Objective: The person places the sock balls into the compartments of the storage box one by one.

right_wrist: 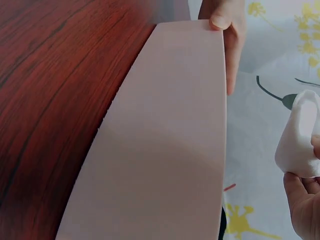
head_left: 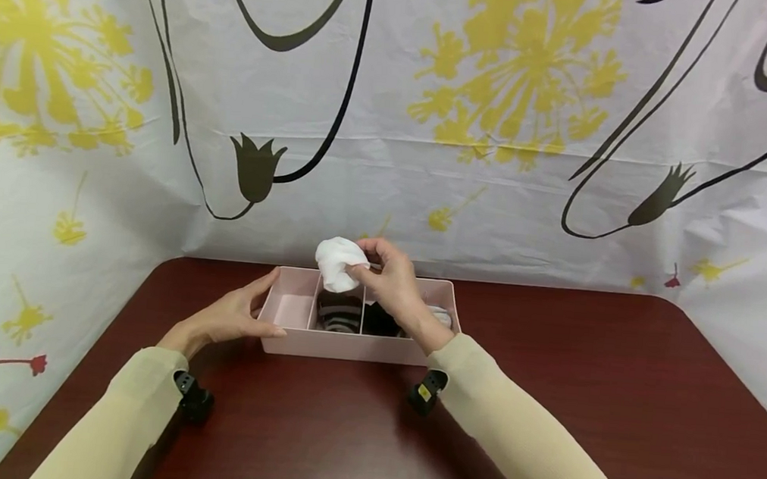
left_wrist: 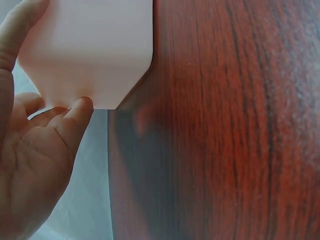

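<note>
A pale pink organizer box (head_left: 347,347) with upright dividers stands near the table's far edge. My left hand (head_left: 234,316) grips its left end, thumb at the front corner and fingers at the back corner. In the left wrist view, fingertips (left_wrist: 82,104) lie against the end wall. Above the box, my right hand (head_left: 390,278) pinches a white sock (head_left: 338,264). The right wrist view shows the sock (right_wrist: 298,145) with its opening. Below it, a dark striped folded item (head_left: 339,313) fills one compartment. A black cloth item (head_left: 379,321) lies in the compartment to the right.
The box's left compartment (head_left: 290,304) shows its bare pink floor. A whitish folded item (head_left: 441,316) sits at the right end, partly behind my right wrist. Under everything is a dark red wood table (head_left: 582,394). A patterned white curtain (head_left: 375,178) hangs behind it.
</note>
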Tool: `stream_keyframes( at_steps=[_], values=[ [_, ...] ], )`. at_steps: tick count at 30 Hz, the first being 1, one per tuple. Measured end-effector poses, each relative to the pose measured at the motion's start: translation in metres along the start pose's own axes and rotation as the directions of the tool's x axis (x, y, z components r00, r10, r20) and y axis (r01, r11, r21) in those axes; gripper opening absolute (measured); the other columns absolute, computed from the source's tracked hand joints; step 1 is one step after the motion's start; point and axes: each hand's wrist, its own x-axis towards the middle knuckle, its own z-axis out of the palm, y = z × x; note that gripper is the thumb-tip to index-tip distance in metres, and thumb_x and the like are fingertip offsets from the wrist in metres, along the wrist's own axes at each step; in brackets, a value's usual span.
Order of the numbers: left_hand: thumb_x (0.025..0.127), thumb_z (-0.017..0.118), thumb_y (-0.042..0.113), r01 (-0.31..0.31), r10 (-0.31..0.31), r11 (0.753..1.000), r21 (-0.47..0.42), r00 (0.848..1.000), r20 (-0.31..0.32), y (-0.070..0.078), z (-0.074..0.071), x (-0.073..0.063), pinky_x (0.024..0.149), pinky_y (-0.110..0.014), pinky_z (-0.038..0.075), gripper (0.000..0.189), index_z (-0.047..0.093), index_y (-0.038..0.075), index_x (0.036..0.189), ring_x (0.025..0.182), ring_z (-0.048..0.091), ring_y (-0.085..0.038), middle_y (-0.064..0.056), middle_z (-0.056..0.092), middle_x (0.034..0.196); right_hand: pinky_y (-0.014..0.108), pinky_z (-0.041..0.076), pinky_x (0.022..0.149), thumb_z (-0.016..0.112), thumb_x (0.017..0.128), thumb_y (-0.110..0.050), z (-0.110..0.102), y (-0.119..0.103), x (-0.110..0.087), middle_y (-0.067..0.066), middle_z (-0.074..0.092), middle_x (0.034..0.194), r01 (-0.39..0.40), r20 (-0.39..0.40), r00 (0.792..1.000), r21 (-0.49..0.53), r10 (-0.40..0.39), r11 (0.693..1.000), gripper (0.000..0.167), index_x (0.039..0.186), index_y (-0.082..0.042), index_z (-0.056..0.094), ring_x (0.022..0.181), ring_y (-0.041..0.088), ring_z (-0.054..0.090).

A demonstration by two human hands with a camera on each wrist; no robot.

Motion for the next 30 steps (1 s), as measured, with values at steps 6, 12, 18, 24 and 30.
stream_keyframes(
  at_steps=[6, 12, 18, 24, 30],
  values=[
    [0.073, 0.081, 0.031, -0.009, 0.009, 1.000, 0.006, 1.000, -0.004, 0.000, 0.000, 0.000, 0.101, -0.051, 0.038, 0.111, 0.005, 0.009, 0.152, 0.128, 0.041, -0.041, -0.019, 0.006, 0.157, 0.030, 0.054, 0.080, 0.066, 0.083, 0.001, 0.011, -0.001, 0.001, 0.017, 0.064, 0.109, -0.024, 0.016, 1.000, -0.022, 0.025, 0.999, 0.029, 0.111, 0.002, 0.061, 0.100, 0.027, 0.063],
    [0.073, 0.081, 0.031, -0.006, 0.006, 1.000, 0.001, 1.000, -0.005, 0.001, 0.001, 0.001, 0.102, -0.050, 0.037, 0.111, 0.006, 0.011, 0.152, 0.130, 0.039, -0.039, -0.016, 0.006, 0.157, 0.028, 0.054, 0.076, 0.067, 0.082, 0.000, 0.023, 0.002, 0.002, 0.018, 0.065, 0.107, -0.017, 0.034, 0.999, -0.066, 0.019, 0.998, 0.029, 0.111, 0.002, 0.062, 0.097, 0.027, 0.065],
    [0.074, 0.080, 0.031, -0.005, 0.005, 1.000, 0.007, 1.000, 0.005, 0.001, 0.000, 0.001, 0.102, -0.050, 0.037, 0.111, 0.004, 0.012, 0.152, 0.132, 0.036, -0.038, -0.016, 0.005, 0.157, 0.023, 0.053, 0.079, 0.068, 0.083, -0.001, 0.033, 0.005, 0.001, 0.015, 0.066, 0.106, 0.008, 0.069, 0.998, -0.136, 0.001, 0.991, 0.028, 0.110, 0.000, 0.062, 0.100, 0.026, 0.065],
    [0.074, 0.080, 0.032, -0.003, 0.003, 1.000, 0.014, 1.000, 0.002, 0.001, 0.000, 0.001, 0.103, -0.049, 0.035, 0.110, 0.005, 0.014, 0.153, 0.136, 0.031, -0.037, -0.015, 0.005, 0.157, 0.022, 0.052, 0.080, 0.068, 0.083, -0.002, 0.041, 0.006, 0.000, 0.014, 0.066, 0.107, 0.022, 0.083, 0.997, -0.176, -0.008, 0.984, 0.027, 0.109, -0.001, 0.063, 0.101, 0.025, 0.065],
    [0.075, 0.079, 0.031, -0.013, 0.013, 1.000, 0.018, 1.000, 0.002, 0.001, 0.000, 0.001, 0.103, -0.050, 0.035, 0.109, 0.005, 0.015, 0.153, 0.138, 0.025, -0.035, -0.014, 0.006, 0.158, 0.021, 0.052, 0.080, 0.068, 0.083, -0.002, 0.047, 0.007, 0.000, 0.014, 0.066, 0.107, 0.057, 0.093, 0.995, -0.199, -0.039, 0.978, 0.026, 0.109, 0.000, 0.063, 0.100, 0.024, 0.065]
  ],
)
